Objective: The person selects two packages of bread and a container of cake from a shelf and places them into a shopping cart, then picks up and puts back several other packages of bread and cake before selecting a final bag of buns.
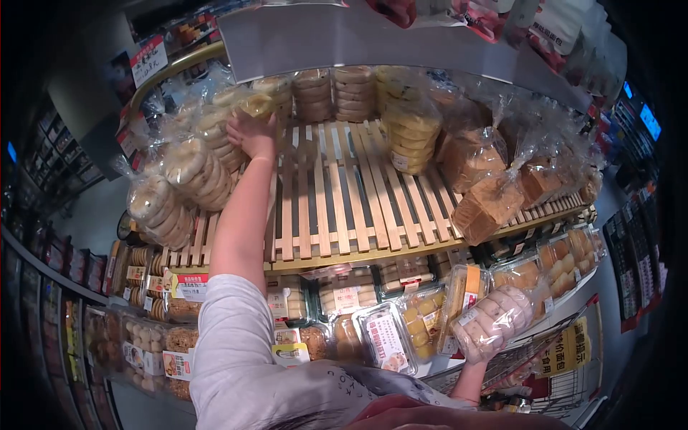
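My left hand (252, 135) reaches to the back left of the slatted wooden shelf (326, 193). Its fingers are closed on a clear bag of yellowish round buns (256, 106), among other bagged bun stacks (197, 172). At the lower right, my right hand (473, 358) is mostly hidden under a bag of pale pinkish round buns (494, 322), which it holds tilted over the lower display, near the packaged pastries.
Bagged loaves (487, 204) stand at the shelf's right, beside a stack of yellow buns (412, 136). Boxed pastries (383, 337) line the lower tier. A shopping cart (566, 380) with a yellow sign is at the lower right. Price signs (149, 59) hang at the upper left.
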The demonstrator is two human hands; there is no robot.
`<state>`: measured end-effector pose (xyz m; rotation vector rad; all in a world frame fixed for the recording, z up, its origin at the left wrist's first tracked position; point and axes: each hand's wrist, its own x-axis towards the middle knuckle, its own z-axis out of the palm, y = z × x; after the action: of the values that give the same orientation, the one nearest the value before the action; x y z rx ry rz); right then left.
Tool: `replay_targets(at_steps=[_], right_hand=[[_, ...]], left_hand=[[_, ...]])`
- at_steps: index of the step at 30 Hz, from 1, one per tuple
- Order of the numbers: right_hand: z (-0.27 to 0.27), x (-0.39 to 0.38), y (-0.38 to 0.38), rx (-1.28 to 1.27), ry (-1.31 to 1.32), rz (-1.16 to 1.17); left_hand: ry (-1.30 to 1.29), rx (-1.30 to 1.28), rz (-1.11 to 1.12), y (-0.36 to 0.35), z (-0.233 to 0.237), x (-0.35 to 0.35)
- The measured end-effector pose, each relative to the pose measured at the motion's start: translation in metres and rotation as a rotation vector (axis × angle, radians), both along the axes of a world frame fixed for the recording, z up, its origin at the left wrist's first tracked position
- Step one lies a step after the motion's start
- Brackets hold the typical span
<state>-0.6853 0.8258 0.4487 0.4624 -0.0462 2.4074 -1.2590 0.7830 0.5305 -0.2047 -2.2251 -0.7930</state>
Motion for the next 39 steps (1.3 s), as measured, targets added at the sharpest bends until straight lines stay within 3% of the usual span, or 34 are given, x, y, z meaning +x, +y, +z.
replay_targets(at_steps=[2,8,12,14,16,17,20,23,26,33,36,39], right_hand=[[-0.027,0.025,0.009,-0.059,-0.082,-0.076],[-0.036,0.043,0.005,0.003,-0.145,-0.149],[-0.058,0.066,0.001,0.068,-0.194,-0.187],[-0.104,0.103,0.006,0.071,-0.492,-0.428],[-0.102,0.108,0.004,-0.024,-0.559,-0.482],[-0.063,0.086,-0.012,-0.123,-0.476,-0.420],[-0.060,0.087,-0.016,-0.181,-0.443,-0.400],[-0.053,0.082,-0.013,0.115,-0.255,-0.272],[-0.047,0.084,-0.024,0.030,-0.413,-0.371],[-0.047,0.104,-0.031,0.014,-0.438,-0.451],[-0.048,0.110,-0.034,0.012,-0.446,-0.480],[-0.050,0.119,-0.037,0.021,-0.462,-0.504]], left_hand=[[0.050,-0.150,-0.005,-0.003,-0.008,-0.008],[0.132,-0.163,-0.172,-0.008,-0.015,-0.006],[0.336,-0.137,-0.289,-0.011,-0.030,-0.006],[0.319,-0.134,-0.366,-0.011,-0.025,0.006],[0.368,-0.126,-0.432,-0.013,-0.020,0.019],[0.393,-0.121,-0.464,-0.013,-0.017,0.025],[0.371,-0.036,-0.579,-0.007,-0.008,0.035],[0.203,0.124,-0.652,0.010,0.008,0.052],[0.081,0.287,-0.774,0.030,0.022,0.086],[0.028,0.494,-0.982,0.083,0.044,0.190],[-0.270,0.590,-1.152,0.093,0.050,0.220],[-0.018,0.673,-1.153,0.110,0.039,0.242]])
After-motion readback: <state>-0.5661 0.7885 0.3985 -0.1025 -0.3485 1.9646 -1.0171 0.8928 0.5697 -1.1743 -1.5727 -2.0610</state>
